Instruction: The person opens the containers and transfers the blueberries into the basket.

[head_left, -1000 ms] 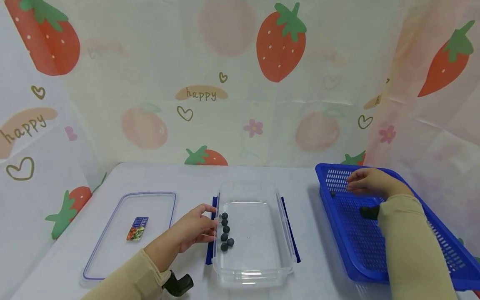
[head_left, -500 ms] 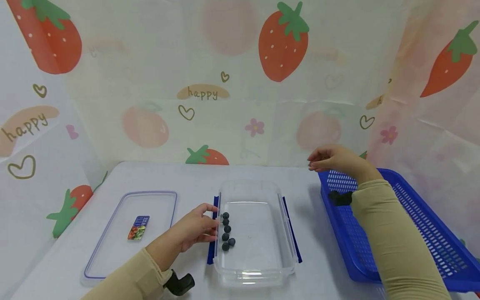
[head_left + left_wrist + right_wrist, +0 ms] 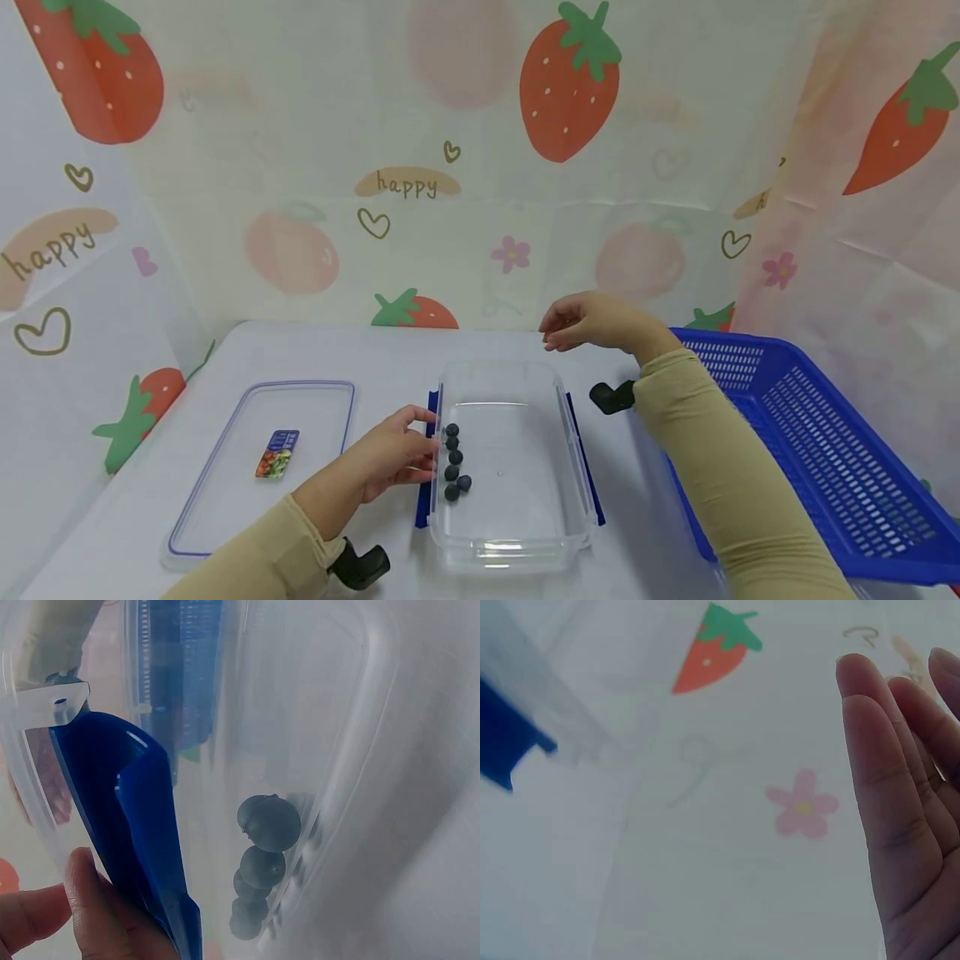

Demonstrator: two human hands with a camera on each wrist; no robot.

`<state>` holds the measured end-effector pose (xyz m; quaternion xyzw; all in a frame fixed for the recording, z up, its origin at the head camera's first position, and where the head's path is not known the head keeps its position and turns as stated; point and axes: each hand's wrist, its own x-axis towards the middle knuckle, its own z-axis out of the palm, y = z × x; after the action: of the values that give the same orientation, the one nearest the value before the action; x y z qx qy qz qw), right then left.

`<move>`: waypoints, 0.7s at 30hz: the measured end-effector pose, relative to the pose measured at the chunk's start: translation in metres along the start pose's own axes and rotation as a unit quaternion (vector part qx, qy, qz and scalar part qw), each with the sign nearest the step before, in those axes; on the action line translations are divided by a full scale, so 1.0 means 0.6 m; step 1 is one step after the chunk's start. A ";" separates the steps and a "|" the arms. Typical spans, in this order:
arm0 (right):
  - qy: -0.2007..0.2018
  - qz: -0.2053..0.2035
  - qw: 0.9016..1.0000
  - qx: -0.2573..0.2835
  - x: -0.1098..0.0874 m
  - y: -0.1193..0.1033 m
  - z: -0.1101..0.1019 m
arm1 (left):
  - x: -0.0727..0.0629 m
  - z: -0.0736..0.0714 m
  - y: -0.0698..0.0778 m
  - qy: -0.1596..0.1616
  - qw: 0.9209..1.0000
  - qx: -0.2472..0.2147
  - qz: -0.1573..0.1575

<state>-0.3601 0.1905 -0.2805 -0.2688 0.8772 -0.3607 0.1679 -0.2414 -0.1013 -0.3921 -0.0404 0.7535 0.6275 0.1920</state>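
Observation:
A clear plastic storage box (image 3: pixel 517 467) with blue side latches stands on the white table in the head view. Several blueberries (image 3: pixel 452 472) lie along its left inner wall; the left wrist view shows those blueberries (image 3: pixel 270 825) through the plastic. My left hand (image 3: pixel 386 458) grips the box's left edge at the blue latch (image 3: pixel 142 817). Raised beyond the box's back right corner is my right hand (image 3: pixel 600 321), fingers bent toward the thumb. In the right wrist view, the fingers (image 3: pixel 885 787) come close to the thumb; whether they pinch something cannot be told.
At the right stands a blue perforated basket (image 3: pixel 840 450), partly behind my right forearm. A clear lid (image 3: pixel 225 500) with a blue-edged rim and a colourful label (image 3: pixel 277 454) lies at the left. Strawberry-printed sheeting (image 3: pixel 570 83) rises behind the table.
My right hand has come up out of the blue basket and moved left toward the storage box. The left hand stays at the box's edge, and the blueberries there lie as before.

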 end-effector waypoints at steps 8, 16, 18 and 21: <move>-0.061 0.003 0.998 0.012 0.056 -0.015 0.065 | -0.002 0.002 0.002 -0.001 1.000 -0.004 0.008; -0.103 0.027 0.994 0.008 0.099 -0.027 0.141 | -0.002 0.001 0.004 -0.003 1.000 0.000 0.002; -0.110 0.032 0.993 0.014 0.108 -0.025 0.157 | -0.002 0.001 0.003 -0.006 1.000 0.001 0.002; -0.120 0.044 0.992 0.025 0.119 -0.021 0.178 | -0.001 0.000 0.003 -0.007 1.000 0.001 0.000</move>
<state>-0.3605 0.0827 -0.3517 -0.2669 0.8524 -0.3400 0.2941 -0.2414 -0.1007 -0.3901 -0.0362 0.7525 0.6274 0.1973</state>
